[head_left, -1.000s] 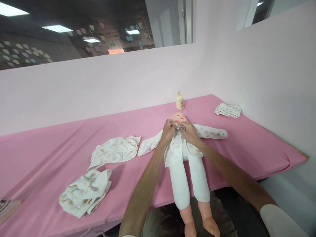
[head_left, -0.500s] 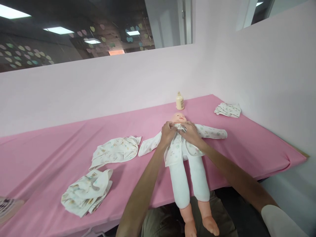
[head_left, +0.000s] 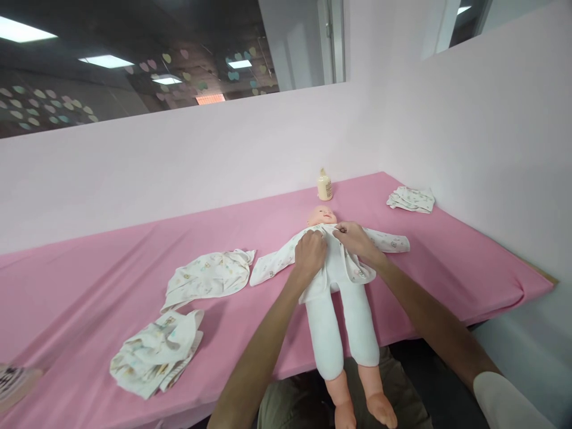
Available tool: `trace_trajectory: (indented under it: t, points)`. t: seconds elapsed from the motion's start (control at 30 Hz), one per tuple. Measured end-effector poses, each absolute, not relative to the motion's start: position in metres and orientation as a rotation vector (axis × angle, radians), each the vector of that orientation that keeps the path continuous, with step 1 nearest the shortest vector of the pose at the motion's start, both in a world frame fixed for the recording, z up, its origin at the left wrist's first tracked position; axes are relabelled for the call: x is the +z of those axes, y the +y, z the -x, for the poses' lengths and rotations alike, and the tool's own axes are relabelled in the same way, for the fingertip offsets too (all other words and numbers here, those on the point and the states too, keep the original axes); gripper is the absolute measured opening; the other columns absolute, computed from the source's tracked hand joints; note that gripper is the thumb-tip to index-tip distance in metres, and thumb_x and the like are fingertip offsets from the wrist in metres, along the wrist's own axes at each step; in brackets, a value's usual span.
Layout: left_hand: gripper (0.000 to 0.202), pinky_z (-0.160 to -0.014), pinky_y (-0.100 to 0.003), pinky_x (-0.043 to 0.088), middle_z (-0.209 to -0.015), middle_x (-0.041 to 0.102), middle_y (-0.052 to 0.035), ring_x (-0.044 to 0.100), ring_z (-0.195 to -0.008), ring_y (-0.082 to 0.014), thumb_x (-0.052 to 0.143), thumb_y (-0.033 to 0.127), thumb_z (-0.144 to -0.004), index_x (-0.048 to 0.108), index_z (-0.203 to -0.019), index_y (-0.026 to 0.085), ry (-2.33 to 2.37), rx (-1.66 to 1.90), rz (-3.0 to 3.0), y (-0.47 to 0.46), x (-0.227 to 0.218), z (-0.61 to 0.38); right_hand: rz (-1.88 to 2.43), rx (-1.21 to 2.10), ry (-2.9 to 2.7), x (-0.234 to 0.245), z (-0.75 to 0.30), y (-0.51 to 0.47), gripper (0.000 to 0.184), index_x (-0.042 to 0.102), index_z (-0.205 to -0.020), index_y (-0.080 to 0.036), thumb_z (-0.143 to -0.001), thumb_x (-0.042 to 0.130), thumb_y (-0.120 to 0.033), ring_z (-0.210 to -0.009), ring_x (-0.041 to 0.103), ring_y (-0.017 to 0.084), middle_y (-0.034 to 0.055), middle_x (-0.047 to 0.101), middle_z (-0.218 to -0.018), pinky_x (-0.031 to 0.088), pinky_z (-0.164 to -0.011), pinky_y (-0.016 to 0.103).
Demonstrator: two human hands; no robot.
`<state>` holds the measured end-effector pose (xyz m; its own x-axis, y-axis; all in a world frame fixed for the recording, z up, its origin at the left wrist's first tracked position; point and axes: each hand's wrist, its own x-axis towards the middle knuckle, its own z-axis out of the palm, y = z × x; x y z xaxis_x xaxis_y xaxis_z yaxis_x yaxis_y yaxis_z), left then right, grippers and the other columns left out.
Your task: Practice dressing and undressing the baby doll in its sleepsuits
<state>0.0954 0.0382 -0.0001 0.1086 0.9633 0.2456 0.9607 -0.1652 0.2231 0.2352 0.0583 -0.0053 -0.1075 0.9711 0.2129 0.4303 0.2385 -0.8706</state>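
Observation:
A baby doll (head_left: 361,322) lies on its back on the pink-covered table (head_left: 129,256), its feet sticking out past the near edge. It wears a white printed baby jacket (head_left: 279,260) with both sleeves spread out, and the front hangs apart over its white body. My left hand (head_left: 311,253) is closed on the jacket's front edge at the doll's upper chest. Close by, my right hand (head_left: 355,238) pinches the other front edge below the neck. What exactly lies between the fingertips is partly hidden.
A pump bottle (head_left: 325,185) stands behind the doll's head. Folded printed cloth (head_left: 411,199) lies at the back right. To the left are a printed garment (head_left: 210,275) and a crumpled printed cloth (head_left: 156,353). White walls (head_left: 179,173) border the table's back and right.
My hands have moved apart at the chest, drawing the jacket's two front edges away from each other. More of the doll's white body shows between them.

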Motion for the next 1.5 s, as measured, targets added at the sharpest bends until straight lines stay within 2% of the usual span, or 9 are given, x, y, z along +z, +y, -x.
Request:
trace_trajectory:
  t: [0.17, 0.33, 0.43, 0.83, 1.13, 1.33, 1.5]
  points:
    - [0.019, -0.068, -0.031, 0.037, -0.083, 0.062, -0.0061, 0.058, -0.081, -0.0212, 0.039, 0.017, -0.090, 0.050, -0.074, 0.020, 1.987, 0.900, -2.140, 0.044, -0.005, -0.089, 1.243, 0.814, -1.598, -0.012, -0.228, 0.058, 0.016, 0.041, -0.060, -0.020, -0.075, 0.046, -0.025, -0.056, 0.032, 0.010, -0.0061, 0.034, -0.057, 0.023, -0.052, 0.025]
    - [0.012, -0.075, -0.031, 0.039, -0.091, 0.065, -0.0074, 0.059, -0.089, -0.0225, 0.042, 0.015, -0.087, 0.053, -0.086, 0.020, 1.981, 1.166, -2.037, 0.041, -0.006, -0.086, 1.258, 0.738, -1.548, -0.015, -0.220, 0.058, 0.014, 0.054, -0.067, -0.019, -0.076, 0.046, -0.025, -0.060, 0.043, 0.013, -0.0042, 0.048, -0.060, 0.030, -0.056, 0.025]
    - [0.011, -0.074, -0.031, 0.039, -0.089, 0.065, -0.0067, 0.059, -0.086, -0.0222, 0.044, 0.015, -0.086, 0.053, -0.085, 0.020, 2.012, 1.219, -2.020, 0.040, -0.005, -0.084, 1.242, 0.717, -1.535, -0.016, -0.218, 0.058, 0.015, 0.058, -0.070, -0.018, -0.077, 0.047, -0.026, -0.062, 0.047, 0.014, -0.0027, 0.054, -0.063, 0.032, -0.058, 0.025]
    - [0.009, -0.066, -0.029, 0.034, -0.084, 0.064, -0.0046, 0.058, -0.078, -0.0209, 0.051, 0.017, -0.088, 0.047, -0.081, 0.021, 1.910, 1.135, -2.084, 0.041, -0.015, -0.099, 1.166, 0.692, -1.542, -0.016, -0.212, 0.052, 0.020, 0.066, -0.076, -0.017, -0.081, 0.047, -0.024, -0.066, 0.053, 0.015, 0.0002, 0.065, -0.071, 0.039, -0.062, 0.026]
    - [0.011, -0.064, -0.029, 0.031, -0.082, 0.065, -0.0046, 0.057, -0.075, -0.0196, 0.049, 0.020, -0.090, 0.053, -0.080, 0.020, 1.933, 1.121, -2.148, 0.041, -0.014, -0.095, 1.141, 0.665, -1.550, -0.019, -0.212, 0.052, 0.023, 0.069, -0.081, -0.018, -0.081, 0.046, -0.019, -0.071, 0.057, 0.015, 0.0011, 0.070, -0.078, 0.041, -0.067, 0.026]
    - [0.020, -0.065, -0.029, 0.031, -0.080, 0.065, -0.0064, 0.057, -0.073, -0.0188, 0.046, 0.020, -0.092, 0.058, -0.076, 0.019, 1.940, 1.068, -2.227, 0.040, -0.014, -0.093, 1.164, 0.648, -1.548, -0.020, -0.211, 0.052, 0.021, 0.069, -0.080, -0.018, -0.081, 0.048, -0.019, -0.070, 0.057, 0.015, 0.0010, 0.070, -0.077, 0.041, -0.067, 0.026]
    - [0.019, -0.067, -0.030, 0.033, -0.089, 0.067, -0.0096, 0.059, -0.079, -0.0213, 0.044, 0.017, -0.092, 0.060, -0.083, 0.018, 1.990, 0.962, -2.331, 0.039, -0.016, -0.095, 1.150, 0.632, -1.569, -0.021, -0.209, 0.052, 0.023, 0.069, -0.081, -0.019, -0.082, 0.046, -0.016, -0.077, 0.061, 0.017, 0.0023, 0.073, -0.086, 0.043, -0.073, 0.028]
